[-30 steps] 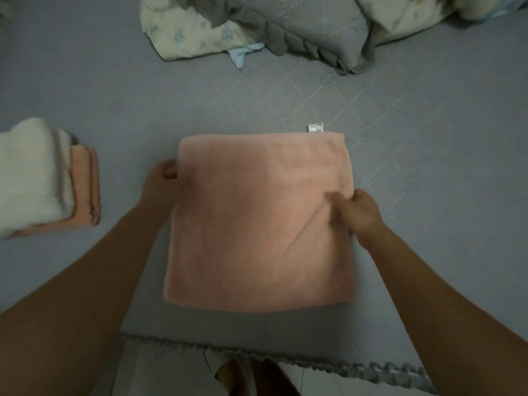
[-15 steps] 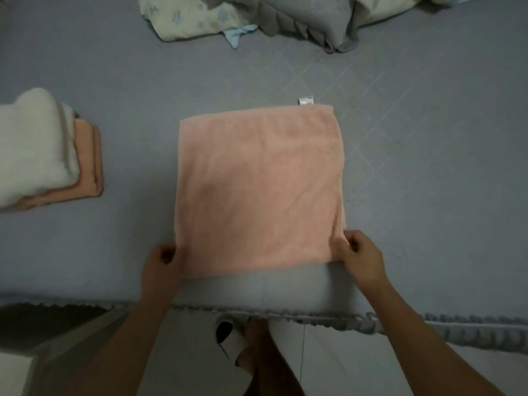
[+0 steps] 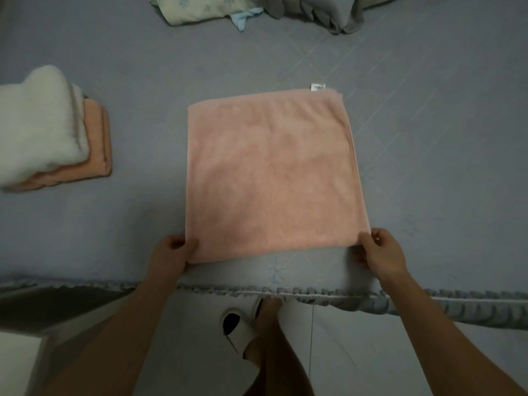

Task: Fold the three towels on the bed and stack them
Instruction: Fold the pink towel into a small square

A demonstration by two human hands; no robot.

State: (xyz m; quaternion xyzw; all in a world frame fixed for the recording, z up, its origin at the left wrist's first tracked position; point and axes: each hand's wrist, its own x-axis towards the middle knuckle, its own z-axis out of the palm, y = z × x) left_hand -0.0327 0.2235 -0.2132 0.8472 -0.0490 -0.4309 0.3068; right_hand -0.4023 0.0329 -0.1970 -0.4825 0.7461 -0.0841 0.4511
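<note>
Grey quilted bed cover [image 3: 143,224] fills view, rumpled bedding [image 3: 285,12] at far edge. Pink towel [image 3: 271,172] lies flat mid-bed, half-folded square. White-on-pink folded stack [image 3: 57,138] well apart, far left. We judge third towel's fold in hand. Left hand [image 3: 171,254] pinches near-left corner, right hand [image 3: 383,252] pinches near-right. Next we likely lift near edge, carry to far edge, keep corners aligned.

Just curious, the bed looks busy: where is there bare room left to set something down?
Bare bedspread lies between the folded stack and the pink towel, also right of that towel, and beyond it up to the heaped bedding. The near edge is crowded: left hand and right hand grip the towel's corners.
</note>
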